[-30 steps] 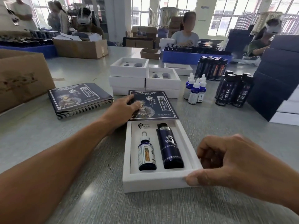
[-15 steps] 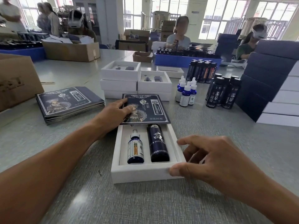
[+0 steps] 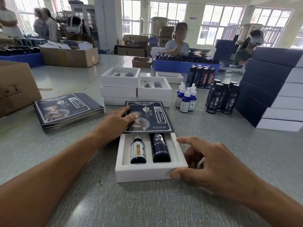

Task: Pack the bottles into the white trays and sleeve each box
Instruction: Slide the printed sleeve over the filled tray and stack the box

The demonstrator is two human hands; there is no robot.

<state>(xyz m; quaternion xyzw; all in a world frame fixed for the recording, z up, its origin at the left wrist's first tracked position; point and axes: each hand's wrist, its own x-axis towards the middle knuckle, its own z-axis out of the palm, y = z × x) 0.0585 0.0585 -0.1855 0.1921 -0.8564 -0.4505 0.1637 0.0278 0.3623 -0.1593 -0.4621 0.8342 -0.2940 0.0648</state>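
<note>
The white tray (image 3: 148,173) lies on the bench (image 3: 147,207) with a dropper bottle (image 3: 138,152) and a dark bottle (image 3: 160,149) seated, its far end just inside the printed sleeve (image 3: 150,117). The right hand (image 3: 211,164) pinches the tray's near corner; the left hand (image 3: 114,124) presses the sleeve flat with straight fingers. Sleeving looks barely begun. Beyond wait empty trays (image 3: 136,87), loose bottles (image 3: 221,97) and spare sleeves (image 3: 67,110), none blocking the slide.

Head-worn camera looks forward and down, close over the table (image 3: 213,145).
</note>
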